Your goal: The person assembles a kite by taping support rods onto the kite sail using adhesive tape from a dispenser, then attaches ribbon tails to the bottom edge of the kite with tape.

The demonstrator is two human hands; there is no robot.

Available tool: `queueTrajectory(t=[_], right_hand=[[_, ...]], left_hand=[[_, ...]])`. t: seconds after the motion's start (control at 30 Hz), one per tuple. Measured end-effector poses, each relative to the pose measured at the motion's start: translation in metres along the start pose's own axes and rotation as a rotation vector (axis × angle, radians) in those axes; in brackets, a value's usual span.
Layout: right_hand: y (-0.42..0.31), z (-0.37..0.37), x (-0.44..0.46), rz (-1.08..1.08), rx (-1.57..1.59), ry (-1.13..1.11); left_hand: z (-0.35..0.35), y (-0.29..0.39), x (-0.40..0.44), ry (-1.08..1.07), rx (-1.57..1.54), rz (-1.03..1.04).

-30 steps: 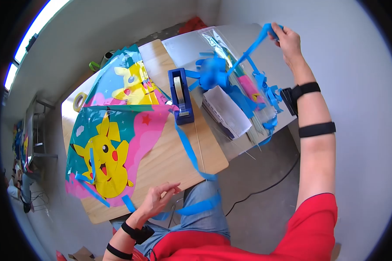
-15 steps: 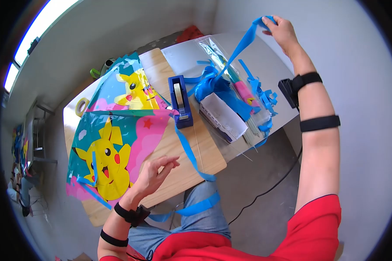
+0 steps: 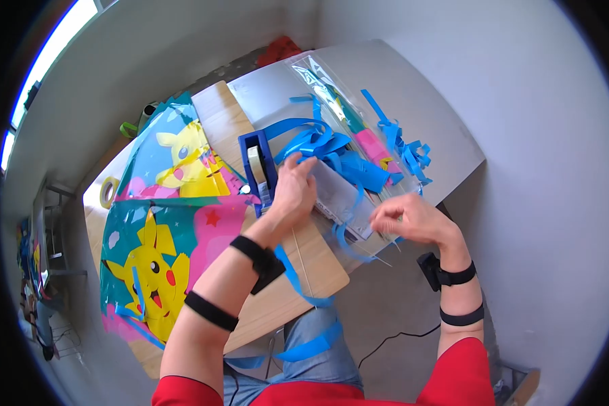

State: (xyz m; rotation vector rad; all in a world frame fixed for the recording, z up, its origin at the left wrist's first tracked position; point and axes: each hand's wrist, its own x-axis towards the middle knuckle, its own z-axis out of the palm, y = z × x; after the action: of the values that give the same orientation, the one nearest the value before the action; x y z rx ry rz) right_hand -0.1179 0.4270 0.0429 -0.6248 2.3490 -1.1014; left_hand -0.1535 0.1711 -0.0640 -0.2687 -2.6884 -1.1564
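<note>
My left hand [image 3: 295,191] reaches over the blue tape dispenser's right side, beside the end of the white box [image 3: 337,191]; its visible fingertips are slightly apart near the blue ribbon pile [image 3: 314,143]. My right hand [image 3: 409,218] is right of the box, with curled fingers; motion blur hides what they may hold. A loose ribbon loop hangs between the hands over the box. The blue tape dispenser [image 3: 263,177] stands on the wooden board [image 3: 318,254]. A Pikachu-printed kite sheet [image 3: 152,277] lies left of it, blue strips on its lower left.
More printed sheets [image 3: 186,152] and a yellowish tape roll [image 3: 109,193] lie at the left. A clear-wrapped package [image 3: 345,111] and shredded blue strips [image 3: 409,152] are on the grey table [image 3: 413,88]. Ribbon crosses my lap [image 3: 311,344]. A black cable [image 3: 399,335] runs on the floor.
My right hand has come down from the upper right, where it held a stretched ribbon, to beside the box. My left hand has moved up and right to the box. The ribbon has fallen slack.
</note>
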Motion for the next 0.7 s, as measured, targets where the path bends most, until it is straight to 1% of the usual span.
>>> queueTrajectory(t=[0.07,0.1,0.13,0.2,0.27,0.33,0.43,0.53,0.57,0.67,0.7], right_hand=[[0.036,-0.008,0.029,0.039,-0.071,0.23],[0.045,-0.009,0.047,0.084,-0.144,0.385],[0.054,-0.007,0.067,0.132,-0.215,0.538],[0.098,-0.004,0.117,0.165,-0.093,0.608],[0.146,0.002,0.171,0.243,-0.253,0.522],[0.149,0.006,0.21,0.606,0.092,0.38],[0.172,0.02,0.254,0.785,0.189,0.424],[0.189,0.022,0.273,0.775,0.34,0.48],[0.194,0.016,0.284,0.811,0.31,0.364],[0.168,0.009,0.284,0.802,0.35,0.288],[0.171,0.013,0.286,0.823,0.455,0.313]], left_hand=[[0.009,-0.01,0.031,-0.079,0.099,-0.154],[0.016,-0.02,0.044,-0.126,0.17,-0.194],[0.023,-0.026,0.052,-0.137,0.156,-0.227],[0.034,-0.036,0.069,-0.157,0.135,-0.291],[0.041,-0.034,0.084,-0.173,0.241,-0.343],[0.05,-0.03,0.094,-0.179,0.333,-0.418],[0.065,-0.031,0.101,-0.129,0.459,-0.413],[0.062,-0.036,0.113,-0.287,0.485,-0.483],[0.068,-0.05,0.116,-0.237,0.408,-0.52],[0.056,-0.043,0.117,0.062,0.219,-0.53],[0.051,-0.047,0.122,0.09,0.159,-0.528]])
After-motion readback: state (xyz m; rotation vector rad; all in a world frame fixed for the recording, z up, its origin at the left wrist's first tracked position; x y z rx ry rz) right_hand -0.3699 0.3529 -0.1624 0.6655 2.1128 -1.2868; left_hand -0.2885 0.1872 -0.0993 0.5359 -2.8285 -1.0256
